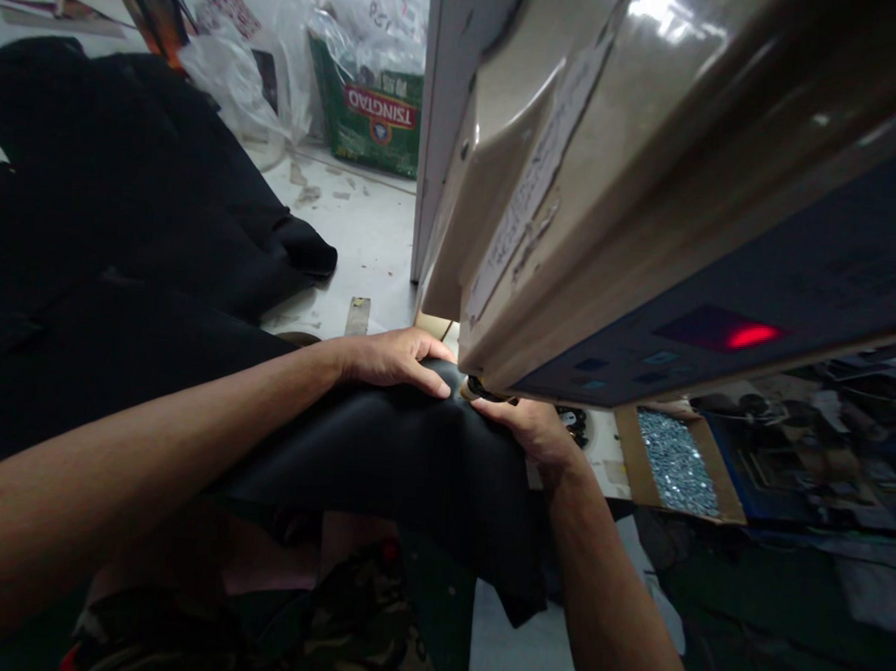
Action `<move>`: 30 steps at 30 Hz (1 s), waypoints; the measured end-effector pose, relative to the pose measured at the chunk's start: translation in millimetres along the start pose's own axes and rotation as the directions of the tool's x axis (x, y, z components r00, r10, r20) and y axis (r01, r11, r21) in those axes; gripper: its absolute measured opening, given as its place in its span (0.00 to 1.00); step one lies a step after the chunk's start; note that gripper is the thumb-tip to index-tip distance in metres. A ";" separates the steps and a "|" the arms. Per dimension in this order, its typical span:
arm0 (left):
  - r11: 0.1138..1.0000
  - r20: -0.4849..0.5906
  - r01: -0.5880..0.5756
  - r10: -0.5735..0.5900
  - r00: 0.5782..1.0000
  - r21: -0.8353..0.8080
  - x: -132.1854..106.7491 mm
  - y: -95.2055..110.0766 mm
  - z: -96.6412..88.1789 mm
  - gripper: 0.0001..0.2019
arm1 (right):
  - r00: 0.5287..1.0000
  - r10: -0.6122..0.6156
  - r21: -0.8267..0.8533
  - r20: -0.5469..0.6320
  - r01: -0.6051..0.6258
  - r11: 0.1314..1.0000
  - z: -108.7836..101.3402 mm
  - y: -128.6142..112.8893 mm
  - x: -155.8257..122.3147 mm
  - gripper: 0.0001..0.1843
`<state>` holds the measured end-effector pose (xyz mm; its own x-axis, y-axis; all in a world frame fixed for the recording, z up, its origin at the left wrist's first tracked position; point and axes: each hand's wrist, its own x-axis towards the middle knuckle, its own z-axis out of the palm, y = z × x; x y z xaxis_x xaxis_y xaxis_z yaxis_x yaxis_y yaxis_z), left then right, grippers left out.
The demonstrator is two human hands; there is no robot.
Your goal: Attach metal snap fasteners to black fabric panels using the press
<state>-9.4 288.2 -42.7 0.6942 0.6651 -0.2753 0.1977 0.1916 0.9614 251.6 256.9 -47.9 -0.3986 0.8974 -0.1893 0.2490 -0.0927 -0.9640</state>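
A smooth black sheet point(382, 452), perhaps leather or a leather-like material, hangs over the front edge of the worktable below the beige machine head point(560, 211). My left hand point(391, 361) is closed on its upper edge, with the thumb pressed on top. My right hand point(537, 430) pinches the sheet on the other side, its thumb beside the small tip point(471, 387) under the machine head. Part of my right hand's fingers is hidden by the sheet and the machine. The sheet bulges in a fold between both hands and droops toward my lap.
More black sheets point(125, 188) lie heaped on the left. A green Tsingtao bag point(376, 116) and clear plastic bags point(260, 45) stand behind. At right is a cardboard box point(633, 455) of small shiny metal pieces point(678, 463). A red light point(752, 336) glows on the machine's side.
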 end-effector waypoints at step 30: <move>0.997 -0.073 0.021 -0.026 0.997 -0.068 -2.1 5.6 5.0 0.11 | 1.000 -0.019 -0.042 -0.001 0.019 0.999 -3.3 8.1 1.4 0.23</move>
<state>-6.2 284.3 -36.7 0.6365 0.7106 -0.2999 0.1652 0.2542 0.9529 256.0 258.8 -55.4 -0.4020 0.8996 -0.1706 0.2786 -0.0573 -0.9587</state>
